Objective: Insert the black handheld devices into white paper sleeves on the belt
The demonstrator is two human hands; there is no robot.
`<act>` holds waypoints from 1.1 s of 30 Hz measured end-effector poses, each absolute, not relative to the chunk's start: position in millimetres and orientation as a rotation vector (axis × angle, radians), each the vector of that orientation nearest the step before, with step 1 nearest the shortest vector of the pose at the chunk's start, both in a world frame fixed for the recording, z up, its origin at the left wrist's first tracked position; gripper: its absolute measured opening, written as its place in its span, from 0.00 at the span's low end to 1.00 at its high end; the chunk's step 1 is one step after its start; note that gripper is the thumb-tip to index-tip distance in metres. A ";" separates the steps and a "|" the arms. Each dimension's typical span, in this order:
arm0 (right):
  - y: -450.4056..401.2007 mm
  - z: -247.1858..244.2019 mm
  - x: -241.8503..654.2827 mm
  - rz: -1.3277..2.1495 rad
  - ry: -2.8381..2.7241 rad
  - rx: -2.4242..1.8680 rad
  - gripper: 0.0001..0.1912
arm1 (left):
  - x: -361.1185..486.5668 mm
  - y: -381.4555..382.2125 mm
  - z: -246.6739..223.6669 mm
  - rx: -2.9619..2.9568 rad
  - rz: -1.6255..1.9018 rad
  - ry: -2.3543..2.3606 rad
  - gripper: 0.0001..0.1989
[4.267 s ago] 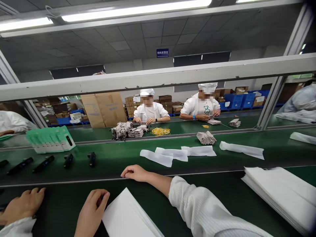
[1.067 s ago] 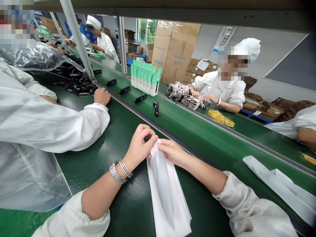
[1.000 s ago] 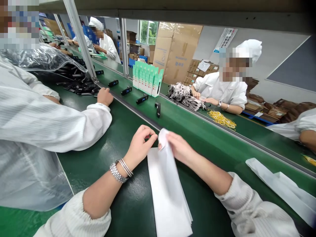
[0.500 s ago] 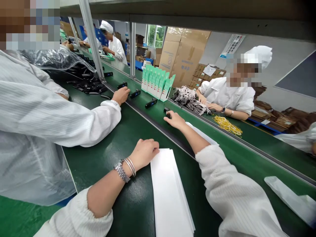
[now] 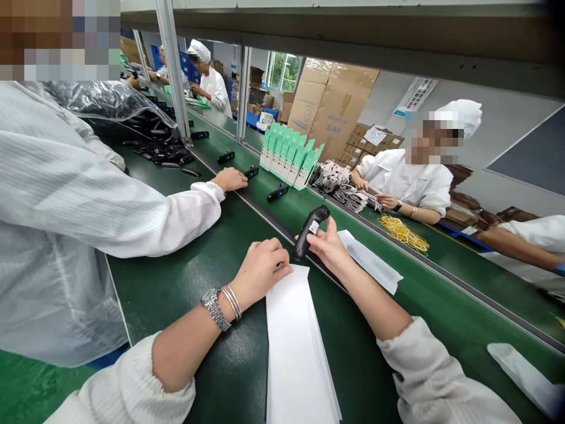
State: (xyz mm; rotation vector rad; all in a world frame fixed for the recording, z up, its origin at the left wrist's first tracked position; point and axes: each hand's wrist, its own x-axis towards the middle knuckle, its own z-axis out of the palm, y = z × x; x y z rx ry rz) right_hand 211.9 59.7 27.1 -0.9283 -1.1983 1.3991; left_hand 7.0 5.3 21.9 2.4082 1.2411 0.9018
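Note:
My right hand (image 5: 329, 244) holds a black handheld device (image 5: 311, 231) with a white label, raised above the belt's near edge. My left hand (image 5: 265, 265), wrist in a watch and bangles, pinches the top end of a stack of long white sleeves (image 5: 293, 341) lying on the green table (image 5: 233, 353). The device hangs just above and to the right of my left fingers. Beyond my right hand, a single white sleeve (image 5: 371, 259) lies flat on the green belt (image 5: 424, 294).
A co-worker's hand (image 5: 232, 179) touches one of several black devices (image 5: 278, 192) on the belt. Green-white boxes (image 5: 289, 156), grey cords (image 5: 338, 182) and yellow bands (image 5: 402, 234) stand or lie beyond. A metal post (image 5: 172, 70) rises at the left; another sleeve (image 5: 525, 374) lies at right.
My right hand has lifted the black device off the belt and brought it nearer. My left hand stays at the stack. The co-worker's hand has shifted right, and another arm has entered at far right.

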 end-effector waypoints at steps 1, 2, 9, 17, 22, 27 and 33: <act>49.1 28.9 211.4 1.419 -1.205 -0.918 0.50 | 7.1 5.1 22.4 2.390 0.935 1.220 0.07; 41.5 29.5 210.6 1.433 -1.211 -0.917 0.51 | 7.3 4.7 23.3 2.371 0.969 1.190 0.07; 20.2 13.2 195.3 1.391 -1.386 -0.881 0.25 | 10.6 -4.6 37.8 2.158 1.262 0.991 0.05; 6.1 30.3 184.6 1.622 -1.287 -0.891 0.19 | 6.1 7.5 34.1 1.867 1.280 1.230 0.07; 71.4 54.8 245.1 0.673 -1.478 -1.352 0.14 | -6.3 16.0 26.5 2.077 0.766 1.479 0.13; 124.8 42.2 254.0 0.086 -1.971 -1.653 0.19 | -4.8 13.4 22.7 2.198 0.446 1.494 0.14; 170.7 17.8 195.7 0.306 -2.187 -1.784 0.27 | 4.4 8.0 21.0 2.310 0.564 1.368 0.11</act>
